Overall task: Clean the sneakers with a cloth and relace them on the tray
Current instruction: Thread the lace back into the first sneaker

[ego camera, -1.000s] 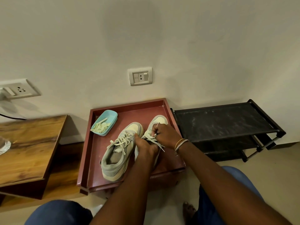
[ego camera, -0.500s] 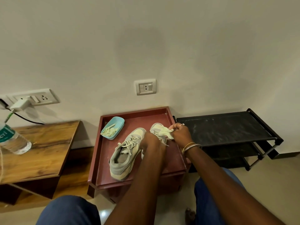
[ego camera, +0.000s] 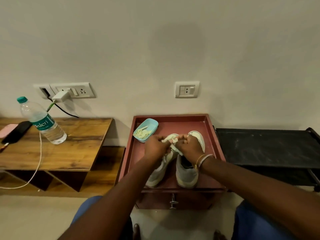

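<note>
Head camera, our only view: both sneakers stand side by side in the red tray (ego camera: pixel 216 135), heels toward us and toes toward its far wall. The left sneaker (ego camera: pixel 155 175) lies just left of the tray's middle. The right sneaker (ego camera: pixel 186 174) sits in the near right half, its mouth open and dark. Above the tongues, near the tray's middle, our left hand (ego camera: pixel 155 147) and right hand (ego camera: pixel 189 147) meet, each with fingers curled and pinching a pale strip (ego camera: pixel 175 147) held between them. We cannot tell whether it is a lace or the cloth; we judge it a lace being worked on the right sneaker. A blue dish (ego camera: pixel 147 129) of pale scraps sits in the tray's far left corner. Left of the tray is a wooden surface (ego camera: pixel 72 149) with a water bottle (ego camera: pixel 45 123); right of it stands a black shoe rack (ego camera: pixel 259 148).

To do this step well, we should draw both ends to even length, pull the strip flat rather than twisted, and feed it through each eyelet pair in order. One hand should steady the shoe so it does not slide toward the tray's near edge. The tension should be snug, without puckering the upper.
</note>
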